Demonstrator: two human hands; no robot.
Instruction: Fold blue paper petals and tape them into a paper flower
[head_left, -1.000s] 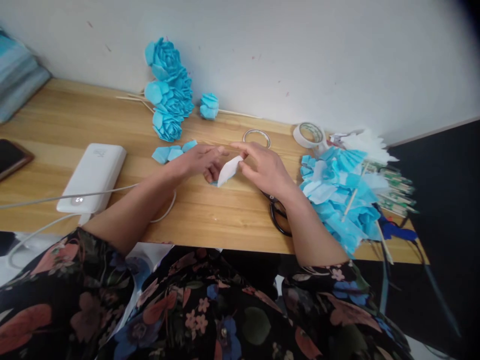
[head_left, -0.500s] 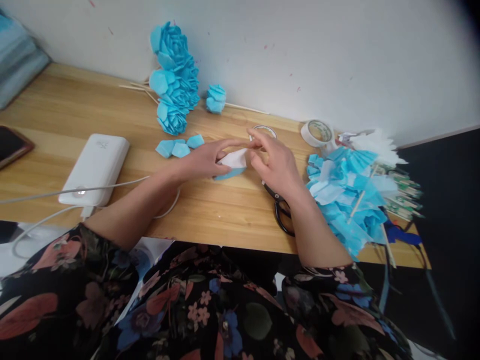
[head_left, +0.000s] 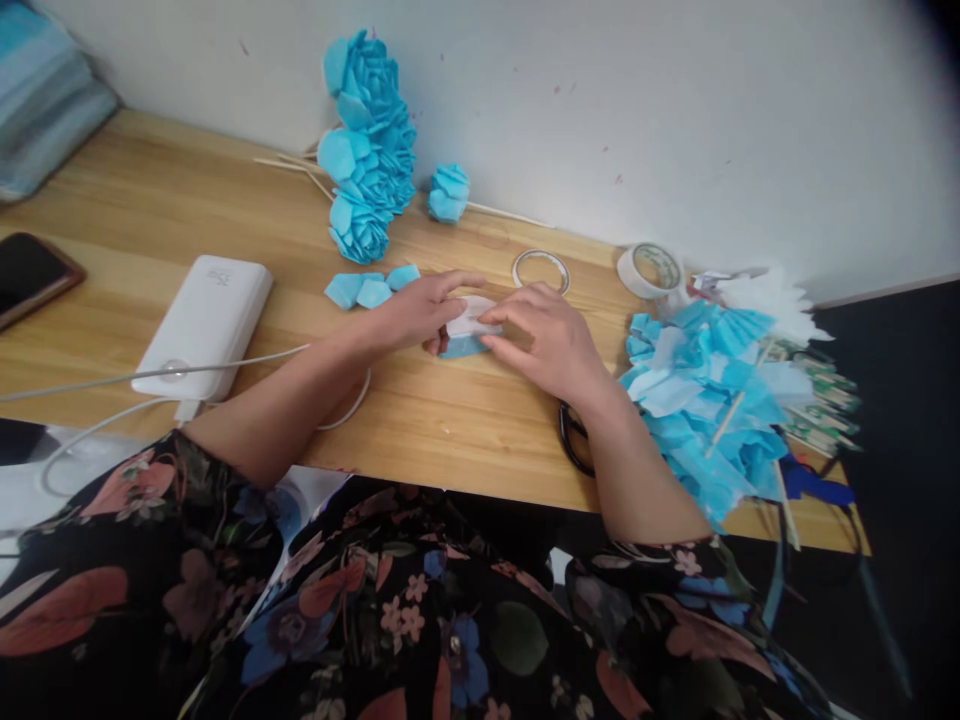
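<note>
Between my hands is a small piece of blue-and-white paper (head_left: 466,346), its white face upward and a blue strip along the near side. My left hand (head_left: 421,312) grips its left end, thumb on top and fingers partly beneath. From the right, my right hand (head_left: 546,335) has its thumb and fingertips on the other end. Several cut blue paper petals (head_left: 373,291) lie just behind my left hand. Under my right wrist shows the black handle of scissors (head_left: 574,440); their blades are hidden.
Blue paper roses (head_left: 367,150) on sticks lean by the wall, with a smaller blue flower (head_left: 449,193) beside them. Tape rolls (head_left: 649,271) stand at the back right. A heap of blue paper (head_left: 697,390) lies right; a white power bank (head_left: 204,325) with cable and a phone (head_left: 34,275) lie left.
My right fingertips have come down from above the paper onto its right end. The white face now lies flatter. The whole view has shifted slightly, moving the scene right.
</note>
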